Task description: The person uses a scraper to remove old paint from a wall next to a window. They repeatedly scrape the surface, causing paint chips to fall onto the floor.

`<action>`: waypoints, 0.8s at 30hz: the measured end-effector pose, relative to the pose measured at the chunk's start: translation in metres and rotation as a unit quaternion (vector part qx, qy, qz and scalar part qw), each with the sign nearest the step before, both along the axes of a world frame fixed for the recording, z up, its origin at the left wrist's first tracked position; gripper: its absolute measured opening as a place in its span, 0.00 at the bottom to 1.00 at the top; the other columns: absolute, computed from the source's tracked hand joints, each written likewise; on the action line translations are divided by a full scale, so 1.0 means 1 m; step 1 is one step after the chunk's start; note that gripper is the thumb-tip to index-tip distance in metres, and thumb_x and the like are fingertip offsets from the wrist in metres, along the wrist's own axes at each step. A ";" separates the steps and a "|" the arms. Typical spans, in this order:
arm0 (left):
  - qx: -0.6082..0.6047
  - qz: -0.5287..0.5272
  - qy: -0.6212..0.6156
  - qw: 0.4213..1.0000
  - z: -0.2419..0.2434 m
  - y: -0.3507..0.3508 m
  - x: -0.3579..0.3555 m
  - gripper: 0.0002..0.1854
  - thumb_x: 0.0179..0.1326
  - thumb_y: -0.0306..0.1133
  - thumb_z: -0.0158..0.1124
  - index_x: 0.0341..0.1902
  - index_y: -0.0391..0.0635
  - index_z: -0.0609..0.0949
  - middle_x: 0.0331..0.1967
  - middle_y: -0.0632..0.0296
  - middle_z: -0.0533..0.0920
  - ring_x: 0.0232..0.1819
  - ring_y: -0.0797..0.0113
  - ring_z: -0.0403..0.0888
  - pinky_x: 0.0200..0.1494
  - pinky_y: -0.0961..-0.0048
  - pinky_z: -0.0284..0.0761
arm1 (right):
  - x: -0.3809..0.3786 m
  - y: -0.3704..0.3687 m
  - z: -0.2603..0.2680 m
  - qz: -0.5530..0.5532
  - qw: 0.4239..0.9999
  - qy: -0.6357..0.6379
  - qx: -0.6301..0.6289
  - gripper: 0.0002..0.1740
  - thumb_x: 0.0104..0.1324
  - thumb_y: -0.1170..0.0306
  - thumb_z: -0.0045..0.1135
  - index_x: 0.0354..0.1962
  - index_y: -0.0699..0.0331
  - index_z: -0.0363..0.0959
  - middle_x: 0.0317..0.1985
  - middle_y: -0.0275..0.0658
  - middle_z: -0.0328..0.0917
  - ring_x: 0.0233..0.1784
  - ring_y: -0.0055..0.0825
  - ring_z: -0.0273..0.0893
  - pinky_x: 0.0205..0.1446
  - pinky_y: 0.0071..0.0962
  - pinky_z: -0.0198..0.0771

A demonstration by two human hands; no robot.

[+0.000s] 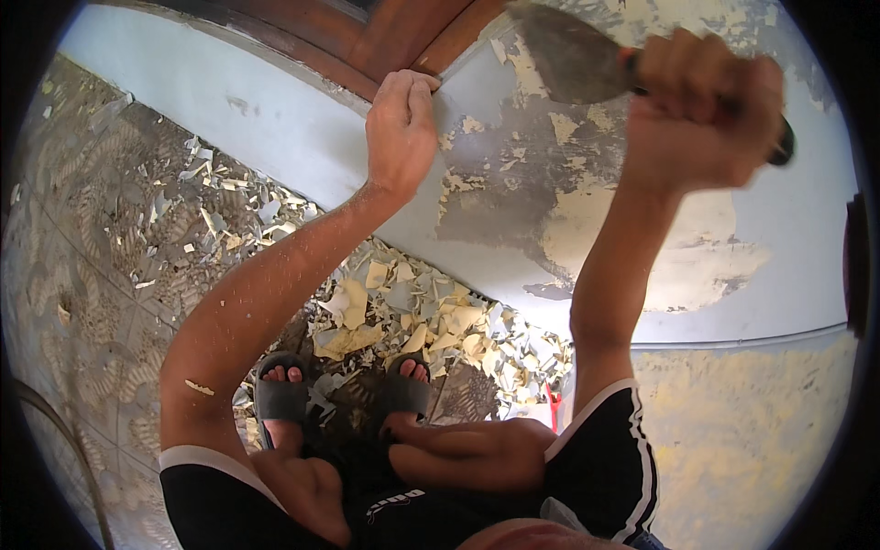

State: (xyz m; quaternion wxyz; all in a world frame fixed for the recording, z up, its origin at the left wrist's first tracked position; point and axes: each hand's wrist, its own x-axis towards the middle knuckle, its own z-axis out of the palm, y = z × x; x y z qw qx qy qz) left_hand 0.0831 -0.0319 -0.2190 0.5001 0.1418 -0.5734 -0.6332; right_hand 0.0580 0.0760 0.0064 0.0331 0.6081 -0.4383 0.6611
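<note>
My right hand [708, 113] is raised at the upper right, closed around the dark handle of a paint scraper [574, 58]. The scraper's broad metal blade points to the left, over the wall. My left hand [404, 130] hooks its fingers over the wall ledge [344, 103] at the corner of a brown wooden frame [392, 38]; its fingertips are partly hidden. Between the hands, the painted wall [467, 206] has a large stripped patch [505, 199], with grey and cream layers showing and ragged paint edges. Dust and small flakes cling to my left arm.
Peeled paint chips [405, 302] heap along the wall's foot and scatter over the patterned tile floor [103, 240]. My feet in dark slides stand beside the heap. A red-handled object [553, 405] lies near my right knee. A hose or cable [69, 440] curves at the lower left.
</note>
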 end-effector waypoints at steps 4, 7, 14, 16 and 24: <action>-0.013 0.016 0.020 1.000 0.000 -0.003 -0.004 0.12 0.73 0.29 0.49 0.41 0.37 0.81 0.38 0.51 0.81 0.41 0.50 0.78 0.48 0.60 0.73 | 0.002 -0.010 -0.017 -0.058 0.998 0.026 0.018 0.24 0.73 0.67 0.39 0.16 0.54 0.47 0.11 0.30 0.48 0.15 0.20 0.41 0.20 0.27 0.43; -0.011 0.013 0.018 1.000 -0.002 -0.005 -0.001 0.12 0.73 0.29 0.49 0.41 0.37 0.81 0.38 0.50 0.81 0.41 0.50 0.78 0.48 0.60 0.73 | -0.006 -0.002 -0.004 0.074 0.997 -0.024 -0.030 0.20 0.72 0.71 0.39 0.18 0.57 0.50 0.11 0.32 0.49 0.15 0.20 0.41 0.19 0.28 0.42; -0.016 0.005 0.022 1.000 -0.001 -0.002 -0.003 0.12 0.73 0.29 0.49 0.41 0.37 0.81 0.38 0.50 0.80 0.41 0.50 0.78 0.48 0.60 0.73 | 0.007 -0.012 -0.008 0.042 0.999 0.030 -0.006 0.20 0.72 0.69 0.37 0.18 0.55 0.49 0.12 0.31 0.51 0.15 0.20 0.42 0.19 0.28 0.45; -0.010 0.003 0.019 1.000 0.000 0.000 -0.001 0.13 0.73 0.30 0.49 0.41 0.37 0.81 0.38 0.50 0.80 0.41 0.50 0.78 0.48 0.60 0.73 | -0.007 -0.002 -0.001 0.193 0.979 -0.054 -0.031 0.20 0.72 0.69 0.37 0.19 0.55 0.49 0.12 0.31 0.50 0.15 0.20 0.41 0.19 0.28 0.44; -0.018 0.008 0.016 1.000 0.001 -0.002 -0.004 0.12 0.74 0.30 0.49 0.41 0.37 0.81 0.39 0.51 0.81 0.42 0.51 0.79 0.48 0.60 0.73 | -0.008 0.005 -0.014 0.123 0.991 -0.019 -0.038 0.19 0.74 0.70 0.34 0.21 0.57 0.51 0.12 0.31 0.48 0.16 0.20 0.42 0.20 0.28 0.41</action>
